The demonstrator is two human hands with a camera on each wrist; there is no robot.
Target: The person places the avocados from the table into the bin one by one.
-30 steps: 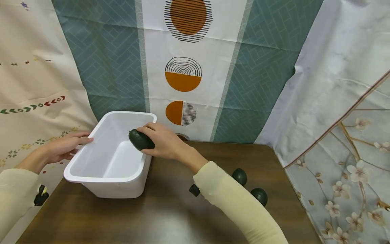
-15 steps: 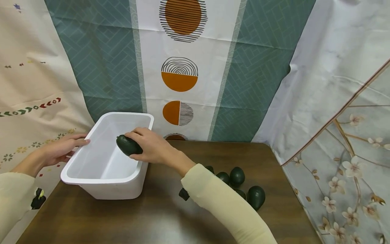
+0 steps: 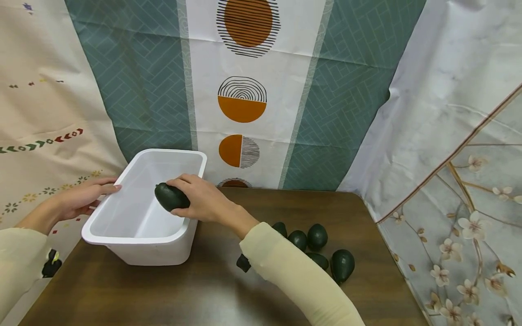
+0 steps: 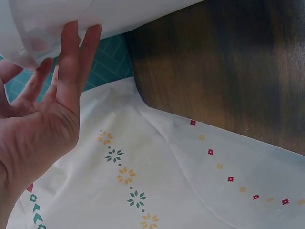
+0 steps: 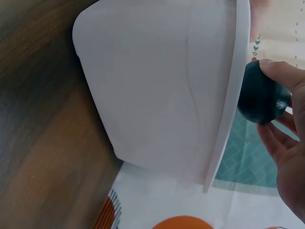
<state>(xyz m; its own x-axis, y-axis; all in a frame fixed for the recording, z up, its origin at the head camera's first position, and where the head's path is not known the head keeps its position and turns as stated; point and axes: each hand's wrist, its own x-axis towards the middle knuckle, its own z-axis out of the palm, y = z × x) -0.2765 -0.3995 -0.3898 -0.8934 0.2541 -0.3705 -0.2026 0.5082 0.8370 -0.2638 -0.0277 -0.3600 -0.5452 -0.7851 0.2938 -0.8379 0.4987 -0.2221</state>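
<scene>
A dark green avocado [image 3: 171, 196] with a small stem nub is gripped in my right hand [image 3: 204, 199]. It hangs over the white plastic tub [image 3: 143, 251], inside its right rim. In the right wrist view, thumb and fingers pinch the avocado [image 5: 262, 95] from two sides, just beyond the tub's rim. My left hand [image 3: 83, 199] holds the tub's left rim. The left wrist view has its fingers [image 4: 69, 62] spread against the tub's outer wall. Several more avocados [image 3: 342, 265] lie on the table to the right, partly behind my right sleeve.
The brown wooden table [image 3: 228, 290] bears the tub on its left side. Patterned cloth [image 3: 157, 81] hangs close behind the table, with flowered cloth [image 3: 456, 253] along the right side. A black wrist strap piece [image 3: 243, 262] shows beneath my right sleeve.
My right hand has carried the avocado left, from the tub's right rim to over its inside, then almost stopped. More of the table's avocados show beside my sleeve. The left hand stays at the rim.
</scene>
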